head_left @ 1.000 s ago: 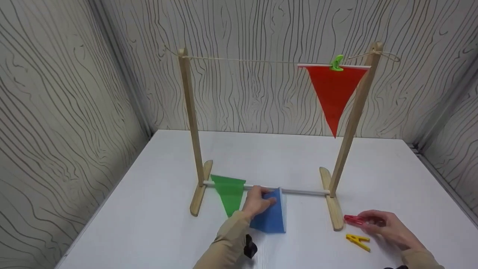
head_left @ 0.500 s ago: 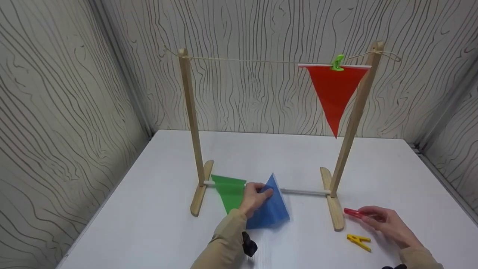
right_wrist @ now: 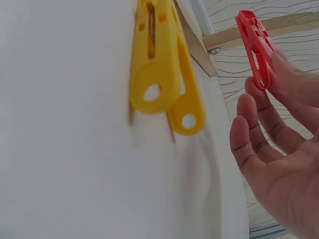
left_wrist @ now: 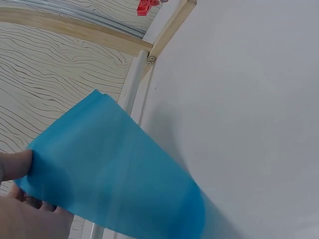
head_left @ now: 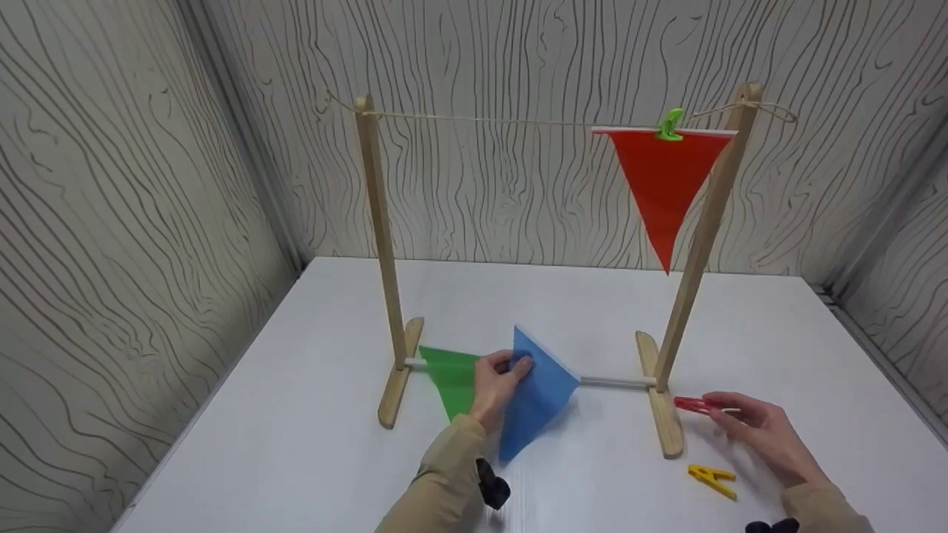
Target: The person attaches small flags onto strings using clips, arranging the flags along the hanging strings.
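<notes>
Thumb and fingers of my left hand (head_left: 498, 389) pinch a blue triangular flag (head_left: 539, 389) near its upper edge. In the left wrist view the blue flag (left_wrist: 119, 169) spreads out from the thumb, raised off the table. A green flag (head_left: 453, 377) lies behind the left hand and is partly covered by it. My right hand (head_left: 763, 429) pinches a red clothespin (head_left: 695, 405) just right of the stand's right foot. The right wrist view shows the red clothespin (right_wrist: 255, 47) between thumb and fingers. A yellow clothespin (head_left: 712, 480) lies on the table below that hand.
A wooden stand has a left post (head_left: 381, 237), a right post (head_left: 703, 244) and a white bottom rod (head_left: 618, 382). String (head_left: 474, 118) runs between the post tops. A red flag (head_left: 663, 189) hangs from it by a green clothespin (head_left: 670, 126). Patterned walls enclose the white table (head_left: 296, 444).
My left hand has lifted the blue flag up off the table and turned it, its upper corner moving left. My right hand has raised the red clothespin slightly, away from the yellow one.
</notes>
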Tool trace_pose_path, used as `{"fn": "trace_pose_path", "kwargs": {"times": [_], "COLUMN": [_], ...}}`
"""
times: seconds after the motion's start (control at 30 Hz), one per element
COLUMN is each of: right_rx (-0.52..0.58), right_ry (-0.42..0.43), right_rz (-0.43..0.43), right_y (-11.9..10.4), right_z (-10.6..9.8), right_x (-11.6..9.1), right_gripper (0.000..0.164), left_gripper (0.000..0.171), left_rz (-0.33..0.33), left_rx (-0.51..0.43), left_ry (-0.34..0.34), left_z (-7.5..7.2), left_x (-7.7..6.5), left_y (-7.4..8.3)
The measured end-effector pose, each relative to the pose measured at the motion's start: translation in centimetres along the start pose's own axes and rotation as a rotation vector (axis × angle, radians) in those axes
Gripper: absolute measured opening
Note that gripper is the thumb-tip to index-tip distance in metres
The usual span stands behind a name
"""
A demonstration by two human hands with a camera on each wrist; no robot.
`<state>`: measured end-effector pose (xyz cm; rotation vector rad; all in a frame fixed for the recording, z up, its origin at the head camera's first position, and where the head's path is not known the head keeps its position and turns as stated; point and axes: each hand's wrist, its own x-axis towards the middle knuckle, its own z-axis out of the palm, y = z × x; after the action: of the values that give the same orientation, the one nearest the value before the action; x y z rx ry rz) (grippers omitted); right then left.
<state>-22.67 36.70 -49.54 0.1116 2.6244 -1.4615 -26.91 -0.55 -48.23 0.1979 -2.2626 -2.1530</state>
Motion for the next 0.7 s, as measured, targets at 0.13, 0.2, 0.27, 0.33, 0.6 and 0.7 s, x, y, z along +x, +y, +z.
{"fn": "trace_pose_path", "kwargs": {"times": [0.13, 0.2, 0.27, 0.33, 0.6, 0.7], "right_rx": [0.091, 0.131, 0.165, 0.197, 0.375, 0.513], "right_ry": [0.048, 0.071, 0.097, 0.115, 0.154, 0.152], "right_rz": [0.014, 0.014, 0.010, 0.009, -0.008, -0.033], "right_y": [-0.3, -0.4, -0.5, -0.5, -1.1, -1.5], "right_z": [0.3, 0.4, 0.5, 0.6, 1.0, 1.2], "right_x": [0.0, 0.0, 0.1, 0.2, 0.2, 0.2], "right_gripper": [0.062, 0.062, 0.061, 0.060, 0.060, 0.047], "left_gripper": [0.029, 0.031, 0.030, 0.029, 0.029, 0.029], "left_rz": [0.000, 0.002, 0.011, 0.027, 0.073, 0.076], "left_rx": [-0.021, -0.034, -0.053, -0.074, -0.105, -0.113], "left_ry": [0.025, 0.044, 0.059, 0.070, 0.098, 0.116], "left_z": [-0.3, -0.4, -0.5, -0.5, -0.7, -0.8], "left_x": [0.1, 0.2, 0.3, 0.5, 0.3, 0.2], "left_y": [0.1, 0.3, 0.4, 0.4, 0.9, 1.1]}}
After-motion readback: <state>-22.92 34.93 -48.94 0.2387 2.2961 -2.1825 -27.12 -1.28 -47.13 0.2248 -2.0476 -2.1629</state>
